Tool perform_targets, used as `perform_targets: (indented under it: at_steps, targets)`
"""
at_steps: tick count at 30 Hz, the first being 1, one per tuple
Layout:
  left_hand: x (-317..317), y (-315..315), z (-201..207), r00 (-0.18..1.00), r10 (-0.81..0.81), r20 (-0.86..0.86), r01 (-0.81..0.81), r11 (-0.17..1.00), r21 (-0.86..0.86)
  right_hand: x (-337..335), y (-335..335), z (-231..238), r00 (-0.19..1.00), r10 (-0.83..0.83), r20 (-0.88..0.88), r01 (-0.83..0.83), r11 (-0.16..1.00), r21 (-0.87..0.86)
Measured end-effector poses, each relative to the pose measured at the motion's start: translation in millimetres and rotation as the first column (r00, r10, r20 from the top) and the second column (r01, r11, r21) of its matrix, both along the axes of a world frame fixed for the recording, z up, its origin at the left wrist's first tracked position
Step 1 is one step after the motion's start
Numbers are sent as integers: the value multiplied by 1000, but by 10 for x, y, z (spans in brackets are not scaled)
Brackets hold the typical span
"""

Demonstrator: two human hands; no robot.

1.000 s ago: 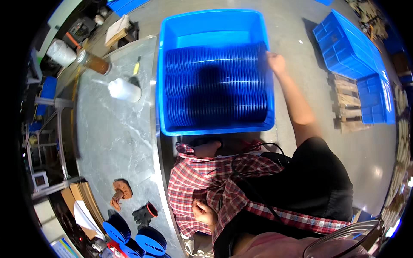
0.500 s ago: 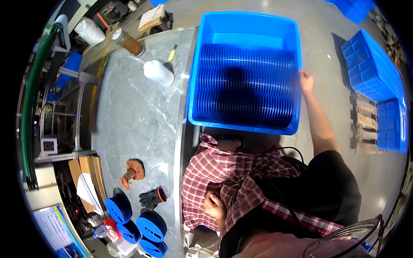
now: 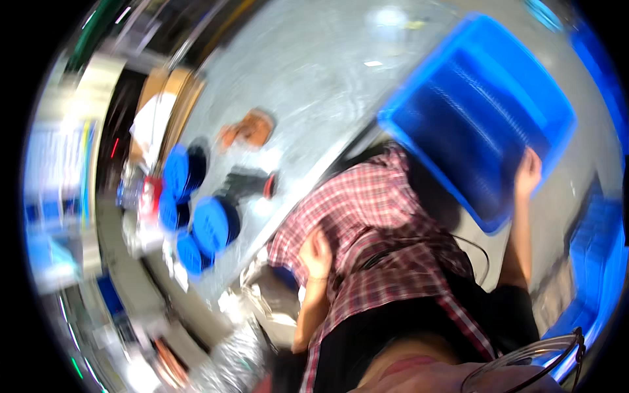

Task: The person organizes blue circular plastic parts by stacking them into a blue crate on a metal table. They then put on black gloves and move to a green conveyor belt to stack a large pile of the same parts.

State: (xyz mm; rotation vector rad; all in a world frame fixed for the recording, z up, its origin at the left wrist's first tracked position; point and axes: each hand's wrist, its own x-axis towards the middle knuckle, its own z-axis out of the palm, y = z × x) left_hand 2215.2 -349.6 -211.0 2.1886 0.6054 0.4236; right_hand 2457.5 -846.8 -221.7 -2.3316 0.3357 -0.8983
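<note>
My left hand (image 3: pixel 318 254) is over my lap in front of the red plaid apron (image 3: pixel 367 196), near the table edge. Its fingers look loosely extended, with nothing visible in them. My right hand (image 3: pixel 527 173) is at the right rim of a large blue plastic tub (image 3: pixel 553 98), its fingers curled at that edge, though blur softens the grip. Inside the tub, thin dark-blue discs (image 3: pixel 468 124) stand on edge in packed rows, smeared by motion and partly in shadow.
On the grey marbled table (image 3: pixel 308 85) lie a brown cloth item (image 3: pixel 252 128), a dark glove with a red cuff (image 3: pixel 249 185) and several stacked blue discs (image 3: pixel 211 226). Cardboard sheets (image 3: pixel 180 105) stand beyond its left edge. More blue crates (image 3: pixel 590 255) are at the right.
The whole view has swung leftward, so the tub now looks tilted, at the upper right. My left hand has lifted off the apron at my lap. My right hand stays by the tub's rim.
</note>
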Motion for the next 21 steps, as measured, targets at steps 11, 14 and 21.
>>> perform_targets:
  at_steps: [11, 14, 21]
  targets:
    - [-162, -383, -272, 991, -43, 123, 38, 998, 46, -551, 4596, 606, -230, 951, -206, -956, -261, -134]
    - [-206, -354, -441, 981, -81, 179, 71, 995, 66, -1052, 5712, 433, -344, 933, -110, -869, -360, -338]
    - [-247, -154, -726, 960, -116, 254, 77, 985, 156, -1641, 7216, -191, -318, 935, -155, -918, -345, -194]
